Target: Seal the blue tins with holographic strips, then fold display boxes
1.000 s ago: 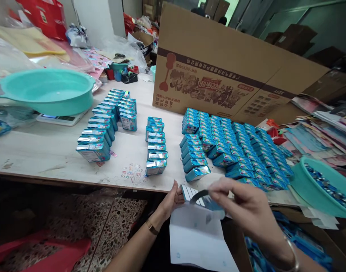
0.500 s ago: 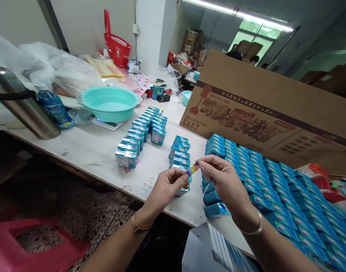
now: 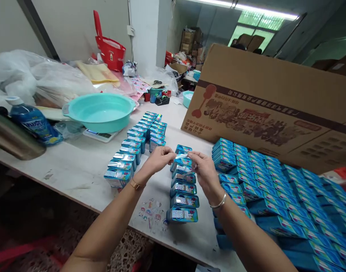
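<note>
In the head view, a workroom with a white pillar (image 3: 144, 41) and stacked cartons opens behind a pale worktable (image 3: 79, 166). Over the far end of the middle row of blue boxes (image 3: 184, 200) there is a narrow glossy strip (image 3: 181, 155), its ends pinched between thumb and fingers of the left hand (image 3: 159, 158) and of the right hand (image 3: 203, 168). Whether it touches the box beneath cannot be told.

The strip looks very light, thin and limp, probably apt to curl, crease or cling to skin; the ends seem the best hold, kept lightly taut. The boxes look stiff and smooth, perhaps slippery, and easily nudged, so gripping their sides seems safer than pressing the tops.

Another group of boxes (image 3: 119, 170) stands to the left, and a dense block (image 3: 263, 189) crowds the right forearm. Loose stickers (image 3: 154, 215) lie near the table edge. A big printed carton (image 3: 252, 87) walls off the back; a turquoise basin (image 3: 105, 122) rests on a scale (image 3: 106, 137) farther left.
</note>
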Demonstrator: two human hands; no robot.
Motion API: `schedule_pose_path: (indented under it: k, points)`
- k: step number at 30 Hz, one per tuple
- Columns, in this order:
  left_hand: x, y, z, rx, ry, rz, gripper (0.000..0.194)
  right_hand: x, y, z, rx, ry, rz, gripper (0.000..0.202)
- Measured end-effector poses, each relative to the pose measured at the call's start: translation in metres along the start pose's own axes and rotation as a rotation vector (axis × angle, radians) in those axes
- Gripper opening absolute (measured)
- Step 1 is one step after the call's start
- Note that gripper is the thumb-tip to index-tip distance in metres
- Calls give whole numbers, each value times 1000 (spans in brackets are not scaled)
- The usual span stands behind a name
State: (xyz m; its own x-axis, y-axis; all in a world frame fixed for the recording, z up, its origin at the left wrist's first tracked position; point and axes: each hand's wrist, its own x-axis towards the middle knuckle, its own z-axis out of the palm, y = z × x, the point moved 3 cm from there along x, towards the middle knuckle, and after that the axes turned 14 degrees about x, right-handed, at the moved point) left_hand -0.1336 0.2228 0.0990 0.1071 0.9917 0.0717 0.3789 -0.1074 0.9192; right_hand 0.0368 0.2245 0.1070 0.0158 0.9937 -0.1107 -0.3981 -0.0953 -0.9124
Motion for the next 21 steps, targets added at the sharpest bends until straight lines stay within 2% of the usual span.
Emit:
schedule_pose_path:
  k: [3,5,7,9,12,15,18,21]
  points:
    - [7,-3,0,-5,-37,9,22,7,10,0,187,-64,208,43]
    - [8,-2,-1,-15,-32,20,21,7,12,-1,235,-99,285,52]
    - [8,2,-2,-6,-24,35,21,6,12,-5,211,-122,300,54]
    - [9,6,-3,37,-29,51,21,6,9,-10,124,-122,255,48]
    - [12,9,-6,117,-57,59,19,9,6,-18,-32,-94,184,44]
    - [16,11,-8,147,-107,59,18,15,4,-21,-92,-128,189,46]
    - [17,17,-10,128,-160,85,18,21,2,-20,-122,-203,218,53]
    - [16,26,-12,51,-215,101,17,24,0,-14,-176,-385,355,64]
